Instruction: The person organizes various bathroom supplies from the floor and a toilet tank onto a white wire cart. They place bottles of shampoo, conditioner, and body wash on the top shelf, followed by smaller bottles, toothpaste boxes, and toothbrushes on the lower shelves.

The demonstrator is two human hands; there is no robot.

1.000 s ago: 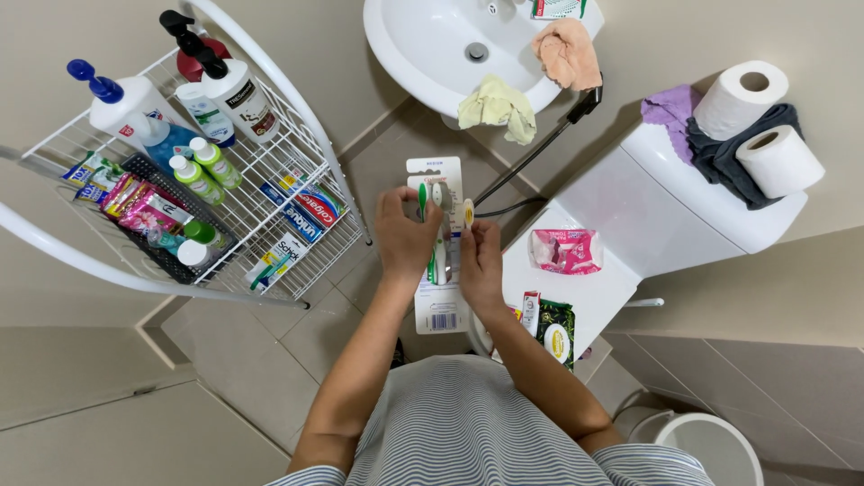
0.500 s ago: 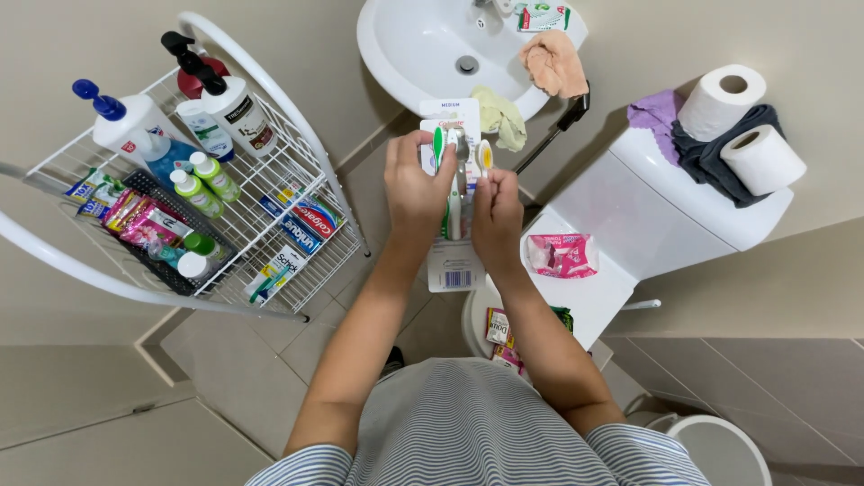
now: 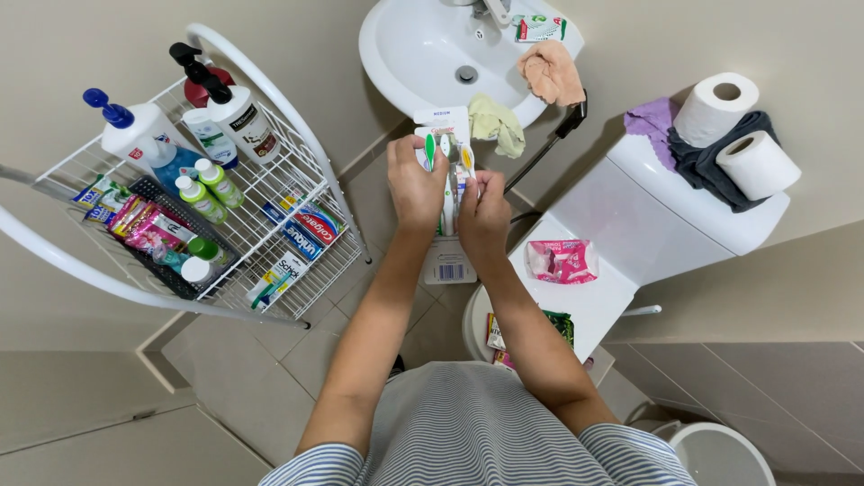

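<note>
A long card-backed toothbrush pack with a green-handled and a yellow-handled brush in it is held upright in front of me. My left hand grips its left side near the top. My right hand pinches the right side of the pack, fingertips on the clear front near the yellow brush. Both hands hover above the tiled floor, just below the white sink.
A white wire rack on the left holds pump bottles, small green-capped bottles, toothpaste boxes and sachets. Cloths hang on the sink rim. To the right, a toilet tank carries a pink packet, two paper rolls and folded cloths.
Both hands have lifted the toothbrush pack up and away from me, towards the sink. My right fingers have shifted onto the pack's front.
</note>
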